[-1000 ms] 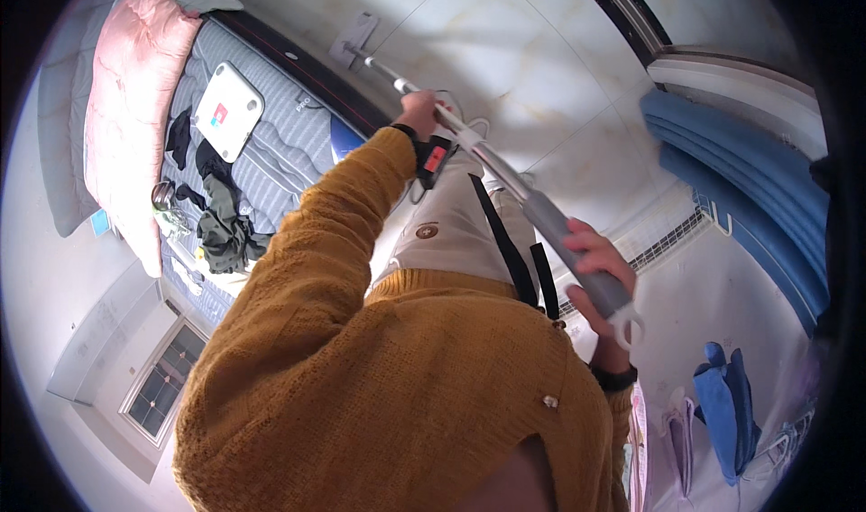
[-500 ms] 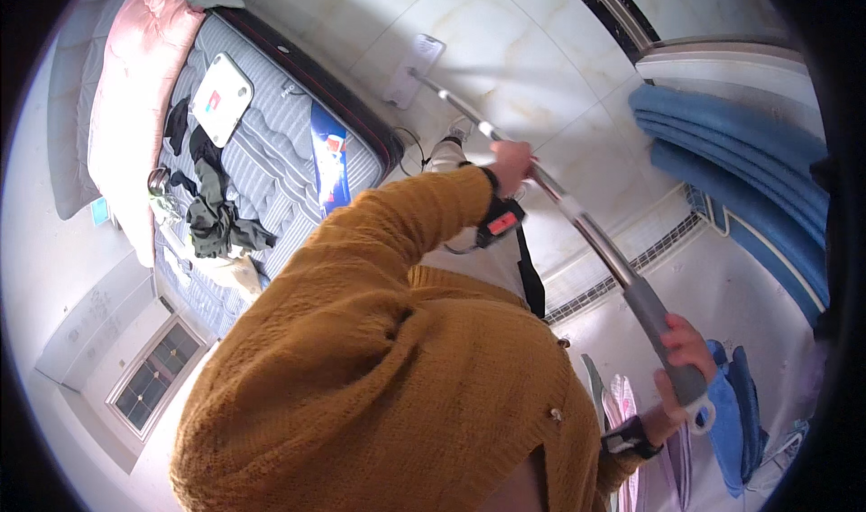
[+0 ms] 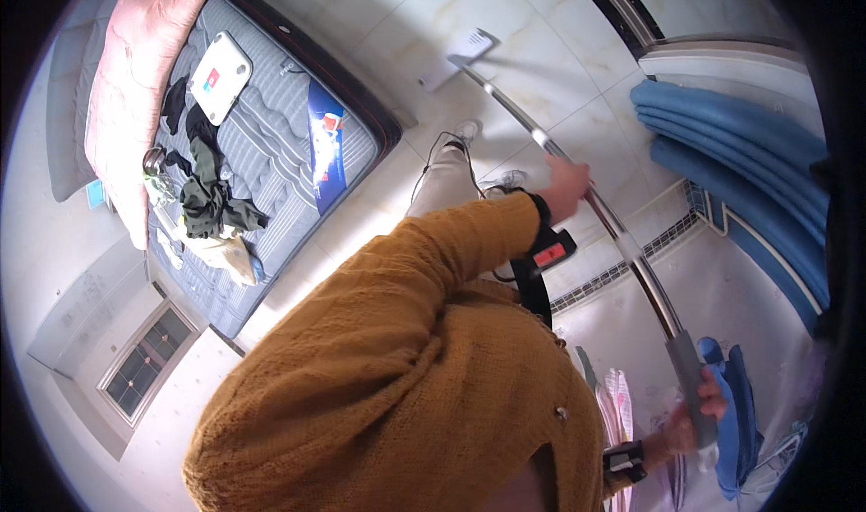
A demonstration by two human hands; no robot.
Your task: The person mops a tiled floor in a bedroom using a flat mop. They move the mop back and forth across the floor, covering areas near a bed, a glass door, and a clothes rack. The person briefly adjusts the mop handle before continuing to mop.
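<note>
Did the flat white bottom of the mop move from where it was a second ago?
Yes. The mop head has slid away from the bed; it was close beside the bed's dark edge before.

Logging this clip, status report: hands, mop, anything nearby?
Left hand gripping pole; right hand on grey handle. Mop head on tiled floor. Bed left of it, apart.

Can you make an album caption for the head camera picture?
Left hand on the pole, right hand on the gray grip, flat mop head on marbled floor tiles.
</note>
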